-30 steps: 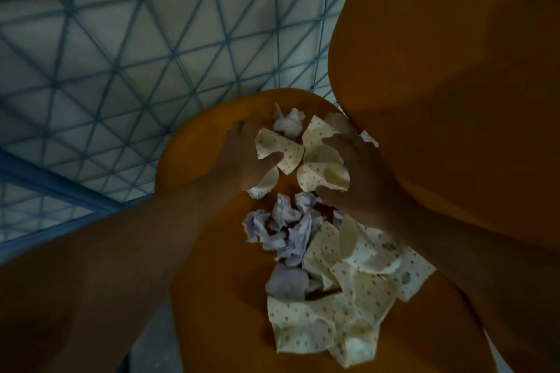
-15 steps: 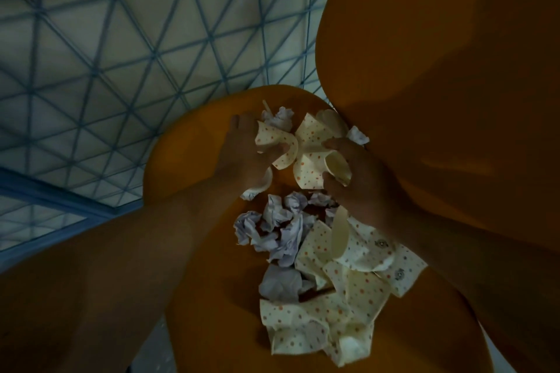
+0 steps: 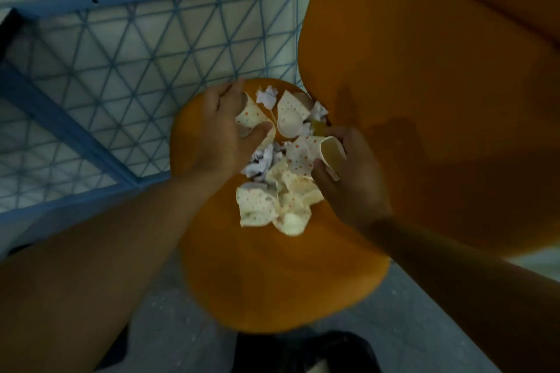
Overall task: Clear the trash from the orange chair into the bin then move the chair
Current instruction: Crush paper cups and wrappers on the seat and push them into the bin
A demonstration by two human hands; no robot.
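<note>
The orange chair's seat (image 3: 272, 275) fills the middle of the head view, its backrest (image 3: 424, 85) rising at the right. On the seat lies a heap of trash: crushed dotted paper cups (image 3: 266, 206) and crumpled white paper (image 3: 260, 160). My left hand (image 3: 221, 133) is closed around a dotted cup (image 3: 253, 116) at the far left of the heap. My right hand (image 3: 348, 179) grips another dotted cup (image 3: 306, 154) by its open rim. More cups (image 3: 288, 118) and a paper wad (image 3: 266, 95) lie at the back of the seat. No bin is in view.
A blue wire-mesh panel (image 3: 127, 76) with a blue frame stands behind and left of the chair, close to the seat's edge. Grey floor (image 3: 169, 327) shows below. A dark shape (image 3: 303, 351) sits at the bottom edge under the seat.
The view has pulled back and up, showing more of the chair and mesh. Both hands have closed on dotted cups; the right one has drawn its cup nearer to me.
</note>
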